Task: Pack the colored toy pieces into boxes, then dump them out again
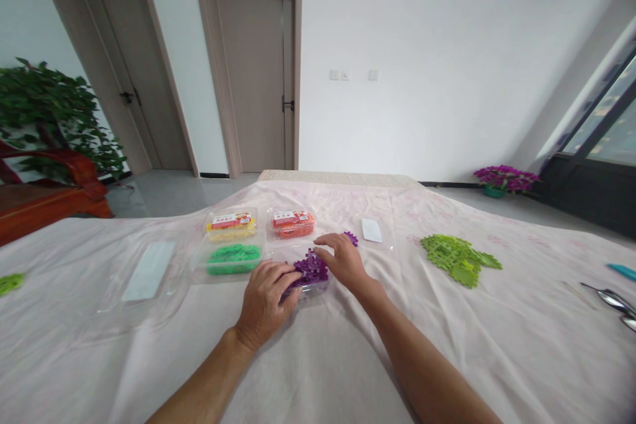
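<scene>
A clear plastic box [313, 287] holds purple snowflake-shaped plastic pieces [312, 267] heaped up to its rim. My left hand [269, 295] grips the box's left side, its fingertips over the rim against the pieces and its thumb lower down on the near side. Over the box's far right corner hovers my right hand [342, 260], thumb and fingers apart; I cannot tell whether they touch the pieces. Beyond its knuckles a loose purple piece [351, 238] lies on the cloth, partly hidden.
Left of the box stands a tub of green pieces [233, 260]; behind are lidded tubs of yellow [230, 228] and orange pieces [292, 225]. Clear lids lie left [149, 271] and right [371, 230]. Lime-green pieces [460, 260] are piled right, with spoons [613, 300] beyond.
</scene>
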The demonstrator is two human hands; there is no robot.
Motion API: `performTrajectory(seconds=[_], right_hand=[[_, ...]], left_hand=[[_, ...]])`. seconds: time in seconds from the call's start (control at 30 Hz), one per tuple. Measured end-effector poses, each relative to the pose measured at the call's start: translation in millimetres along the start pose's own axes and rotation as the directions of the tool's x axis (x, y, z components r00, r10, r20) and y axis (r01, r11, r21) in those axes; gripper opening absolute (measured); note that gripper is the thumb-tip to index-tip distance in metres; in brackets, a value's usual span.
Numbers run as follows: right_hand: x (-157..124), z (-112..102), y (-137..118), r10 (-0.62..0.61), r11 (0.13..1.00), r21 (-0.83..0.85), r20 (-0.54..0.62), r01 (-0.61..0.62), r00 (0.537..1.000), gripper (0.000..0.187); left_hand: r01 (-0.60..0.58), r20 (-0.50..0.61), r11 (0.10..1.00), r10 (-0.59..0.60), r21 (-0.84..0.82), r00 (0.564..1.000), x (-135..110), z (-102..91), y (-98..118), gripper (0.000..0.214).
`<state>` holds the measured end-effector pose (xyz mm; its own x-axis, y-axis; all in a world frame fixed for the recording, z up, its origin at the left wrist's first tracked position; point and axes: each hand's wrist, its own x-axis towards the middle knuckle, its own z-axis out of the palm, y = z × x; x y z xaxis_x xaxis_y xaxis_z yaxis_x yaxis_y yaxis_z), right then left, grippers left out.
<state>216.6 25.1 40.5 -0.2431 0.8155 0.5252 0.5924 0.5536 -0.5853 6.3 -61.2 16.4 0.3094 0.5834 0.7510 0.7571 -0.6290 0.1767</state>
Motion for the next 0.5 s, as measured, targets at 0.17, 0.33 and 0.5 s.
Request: performTrajectory(seconds=[0.17, 0.33, 0.5], right_hand=[[0.3, -6.8, -4.8, -0.118, 0.99, -0.072, 0.015, 0.118, 0.993, 0.016], [0.9, -10.3, -12.8, -0.242, 0.969, -0.01, 0.19, 0.248, 0.952, 0.007], [1.5, -9.0, -7.2, -0.252, 0.968, 0.049, 0.24, 0.248, 0.937, 0.015]], left_hand=[[-0.012, -0.004, 1.0, 0.012, -0.008, 1.0, 1.4, -0.6, 0.0, 0.018], [-0.007, 0.025, 1.0, 0.007, -0.012, 1.0, 3.5, -0.5, 0.3, 0.017], [-0.007, 0.024, 1.0, 0.007, -0.01, 1.0, 3.1, -0.2, 0.5, 0.017]])
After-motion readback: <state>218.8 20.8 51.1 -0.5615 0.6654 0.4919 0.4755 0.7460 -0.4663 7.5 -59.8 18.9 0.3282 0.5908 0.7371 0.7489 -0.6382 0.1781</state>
